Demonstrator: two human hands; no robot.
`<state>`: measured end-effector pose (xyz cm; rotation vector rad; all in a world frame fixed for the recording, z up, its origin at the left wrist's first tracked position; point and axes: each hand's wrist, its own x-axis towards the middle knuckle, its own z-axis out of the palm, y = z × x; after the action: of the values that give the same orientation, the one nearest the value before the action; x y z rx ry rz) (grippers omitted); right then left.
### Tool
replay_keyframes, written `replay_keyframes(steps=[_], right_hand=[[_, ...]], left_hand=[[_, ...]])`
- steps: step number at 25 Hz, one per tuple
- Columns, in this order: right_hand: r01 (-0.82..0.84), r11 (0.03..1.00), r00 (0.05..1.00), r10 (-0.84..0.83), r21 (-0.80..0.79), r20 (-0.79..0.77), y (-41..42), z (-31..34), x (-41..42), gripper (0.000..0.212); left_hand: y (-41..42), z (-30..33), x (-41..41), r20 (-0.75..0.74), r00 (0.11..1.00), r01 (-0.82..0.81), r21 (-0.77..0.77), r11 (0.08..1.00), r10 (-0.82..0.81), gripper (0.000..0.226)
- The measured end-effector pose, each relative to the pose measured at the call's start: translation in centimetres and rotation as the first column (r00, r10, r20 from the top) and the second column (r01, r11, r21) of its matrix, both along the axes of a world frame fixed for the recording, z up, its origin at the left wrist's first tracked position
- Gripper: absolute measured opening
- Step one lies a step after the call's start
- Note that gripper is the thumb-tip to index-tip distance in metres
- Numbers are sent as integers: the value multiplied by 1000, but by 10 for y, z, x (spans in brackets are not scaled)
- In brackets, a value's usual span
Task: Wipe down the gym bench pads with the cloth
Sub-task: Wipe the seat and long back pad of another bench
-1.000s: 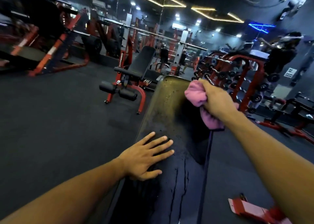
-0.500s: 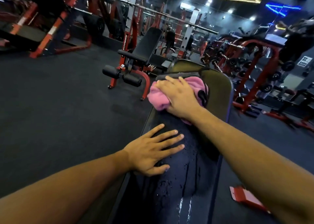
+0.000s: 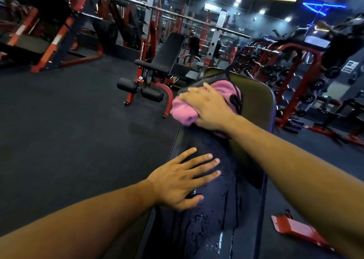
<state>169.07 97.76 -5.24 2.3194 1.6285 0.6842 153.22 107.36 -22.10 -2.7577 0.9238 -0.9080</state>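
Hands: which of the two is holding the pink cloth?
The right hand, farther up the bench pad, presses on the pink cloth. The left hand lies flat on the wet pad, fingers spread, holding nothing.

A long dark bench pad (image 3: 232, 215) runs from the bottom centre of the frame up to centre right, its surface beaded with water drops and streaks. The left hand (image 3: 183, 179) lies flat on the pad at centre, fingers spread. Higher up, the right hand (image 3: 208, 107) presses a bunched pink cloth (image 3: 185, 111) onto the pad's far end. Behind, at upper centre, stands a black adjustable bench with a red frame (image 3: 157, 70); a dumbbell rack (image 3: 275, 71) fills the upper right. A red metal foot (image 3: 295, 230) lies at lower right.
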Motion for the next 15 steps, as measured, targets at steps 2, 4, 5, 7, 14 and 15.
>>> replay_keyframes(steps=[2, 4, 5, 7, 14, 15], right_hand=[[-125, 985, 992, 122, -122, -31, -39, 4, 3, 78], [-97, 986, 995, 99, -138, 3, -61, 22, 26, 82], [-12, 996, 999, 14, -88, 32, -63, 29, 38, 84], [167, 984, 985, -169, 68, 33, -46, 33, 42, 85], [-148, 988, 989, 148, -34, -6, -21, -4, -20, 54], [-206, 977, 978, 207, -48, 26, -25, 7, -16, 46]], left_hand=[[-1, -1, 1, 13, 1000, 8, -8, 1000, -8, 74], [-1, -2, 2, 24, 1000, 13, -21, 1000, -13, 74], [-1, -3, 2, 25, 1000, 14, -22, 1000, -13, 74], [0, -3, 3, 29, 999, 14, -10, 1000, -14, 74], [-2, -3, 2, 20, 1000, 1, -8, 1000, -1, 72], [-2, -2, 2, 19, 1000, -5, 4, 1000, 5, 73]])
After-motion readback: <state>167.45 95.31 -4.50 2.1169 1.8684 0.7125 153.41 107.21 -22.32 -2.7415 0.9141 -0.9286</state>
